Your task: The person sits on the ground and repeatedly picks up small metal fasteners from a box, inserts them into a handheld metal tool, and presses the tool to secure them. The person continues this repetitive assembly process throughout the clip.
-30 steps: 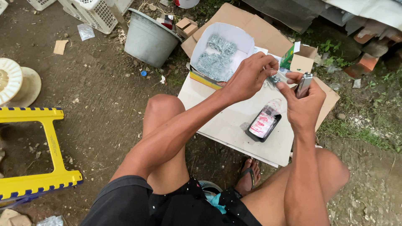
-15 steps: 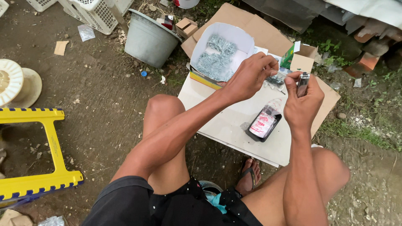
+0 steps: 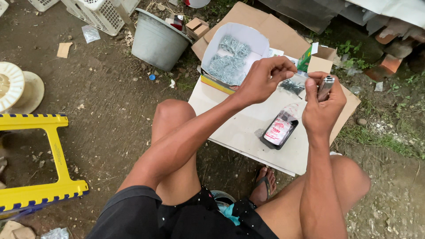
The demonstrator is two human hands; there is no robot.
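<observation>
Your left hand point(image 3: 262, 79) hovers above the white board point(image 3: 239, 128) that lies across the ground in front of your knees, its fingers pinched shut on the edge of a small clear plastic bag point(image 3: 293, 86) holding dark small metal pieces. Your right hand point(image 3: 323, 104) is beside it, over the board's far right part, fingers curled tight around a silvery lighter point(image 3: 326, 86) held upright, thumb near its top.

On the board, just below your right hand, lies one black rectangular tray point(image 3: 279, 132) with a red-and-white label under a clear wrap. At the board's far left corner sits one open box point(image 3: 232, 59), white inside with a yellow edge, holding a heap of silvery metal pieces. Beyond the board's far right corner stands one small green and brown carton point(image 3: 315, 61), flaps open. Flattened brown cardboard point(image 3: 261, 22) lies under and behind the board.

Left of the board stands one grey bucket point(image 3: 157, 40), and further left one yellow step stool point(image 3: 37, 163) and one white spool point(image 3: 17, 88).
</observation>
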